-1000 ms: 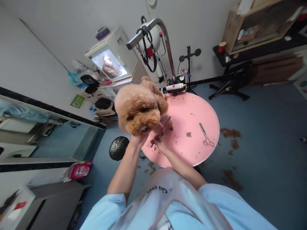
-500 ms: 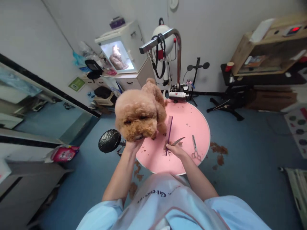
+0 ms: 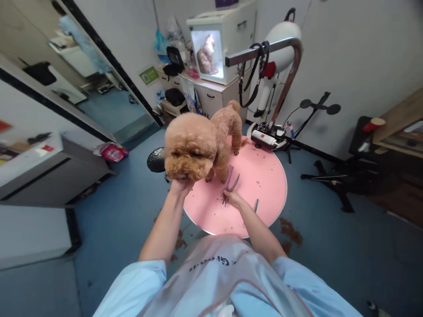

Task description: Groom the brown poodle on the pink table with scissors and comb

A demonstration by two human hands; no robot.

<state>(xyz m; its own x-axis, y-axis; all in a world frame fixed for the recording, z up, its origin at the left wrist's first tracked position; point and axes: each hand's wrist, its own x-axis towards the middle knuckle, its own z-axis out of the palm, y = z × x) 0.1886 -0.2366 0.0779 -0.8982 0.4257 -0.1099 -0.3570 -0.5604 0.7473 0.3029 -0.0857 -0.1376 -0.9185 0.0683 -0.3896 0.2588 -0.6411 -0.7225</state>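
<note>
Dog [image 3: 190, 145] at left edge of table [image 3: 272, 176]; left hand [image 3: 182, 186] under chin, grip unclear.
Right hand [image 3: 231, 197] grasps comb [image 3: 230, 175], scissors [image 3: 235, 181]; room toward right edge; forearm [image 3: 257, 226] mostly hides metal tool [image 3: 256, 205].

A person's bare forearms reach forward from short light-blue sleeves, the left hand [image 3: 182, 187] palm-up with its wrist bent back, the right hand [image 3: 232, 198] lower and farther right, its fingers closed in what appears to be a pinch, though small in view.
</note>
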